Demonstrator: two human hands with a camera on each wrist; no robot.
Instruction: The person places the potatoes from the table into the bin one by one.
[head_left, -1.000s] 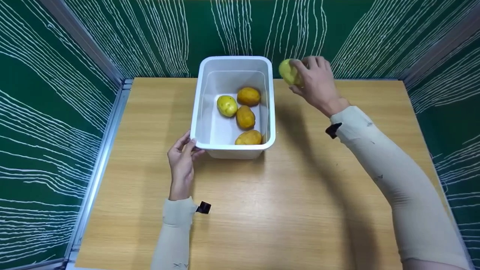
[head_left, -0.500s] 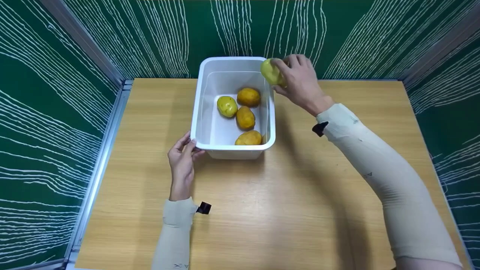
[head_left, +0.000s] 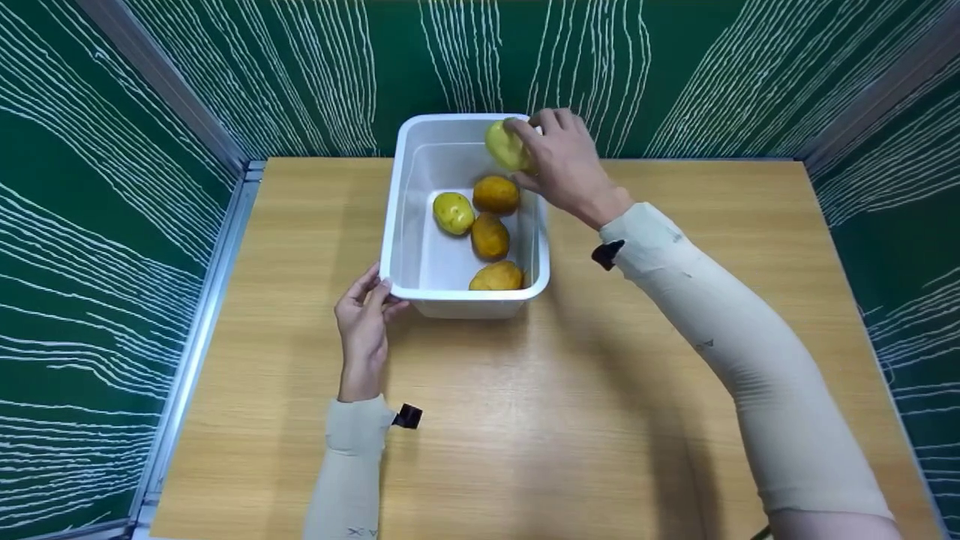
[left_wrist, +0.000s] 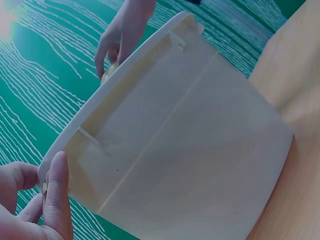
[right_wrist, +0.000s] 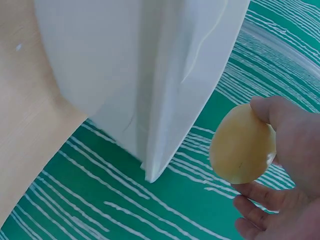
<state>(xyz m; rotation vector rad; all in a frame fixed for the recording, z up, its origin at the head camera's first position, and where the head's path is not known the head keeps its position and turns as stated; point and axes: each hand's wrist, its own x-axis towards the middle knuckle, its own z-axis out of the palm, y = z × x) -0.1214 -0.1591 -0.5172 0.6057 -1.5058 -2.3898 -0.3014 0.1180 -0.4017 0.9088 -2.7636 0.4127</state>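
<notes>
A white plastic bin (head_left: pixel 464 295) stands on the table with several potatoes inside: a yellow-green potato (head_left: pixel 453 213), a brown potato (head_left: pixel 496 195) behind it, and two more on the right side. My left hand (head_left: pixel 363 330) pinches the rim at the bin's front left corner; in the left wrist view, finger and thumb lie on either side of the rim (left_wrist: pixel 100 95). With thumb and fingers, my right hand (head_left: pixel 568 166) grips another yellow-green potato (head_left: pixel 505 145) over the bin's back right part. That potato (right_wrist: pixel 242 145) shows plainly in the right wrist view.
The wooden table (head_left: pixel 465 450) extends around the bin. Green walls with white wavy lines (head_left: pixel 600 60) enclose it at the back and both sides, close behind the bin. A metal rail (head_left: pixel 199 322) runs along the left table edge.
My right hand has moved left with its potato, from right of the bin, across the right rim, to above the inside. The left hand and the bin have stayed put.
</notes>
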